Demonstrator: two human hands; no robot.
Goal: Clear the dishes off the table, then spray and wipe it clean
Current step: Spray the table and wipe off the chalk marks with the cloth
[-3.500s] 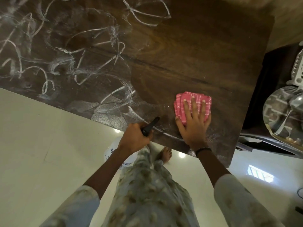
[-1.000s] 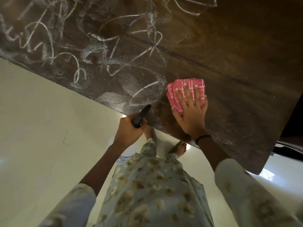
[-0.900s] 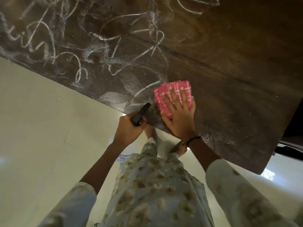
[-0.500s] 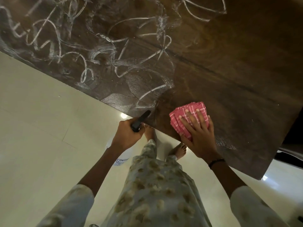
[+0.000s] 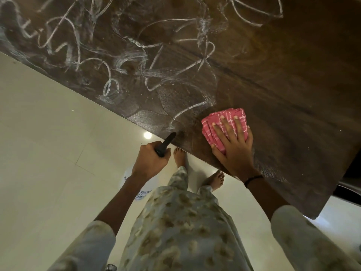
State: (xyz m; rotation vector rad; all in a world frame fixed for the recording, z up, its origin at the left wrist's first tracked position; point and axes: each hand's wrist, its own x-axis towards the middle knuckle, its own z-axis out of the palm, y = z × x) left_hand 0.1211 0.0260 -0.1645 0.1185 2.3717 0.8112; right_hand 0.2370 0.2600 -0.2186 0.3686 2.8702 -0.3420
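Your right hand (image 5: 232, 151) lies flat, fingers straight and spread, pressing the folded pink cloth (image 5: 224, 126) onto the dark wooden table (image 5: 283, 79) close to its near edge. Your left hand (image 5: 150, 163) is curled around the black head of the spray bottle (image 5: 140, 186), held off the table's edge above the pale tiled floor (image 5: 48, 153). White streaks (image 5: 136, 61) loop over the table's left part; the wood beyond the cloth to the right shows bare grain. Your bare feet (image 5: 214, 179) stand below the edge.
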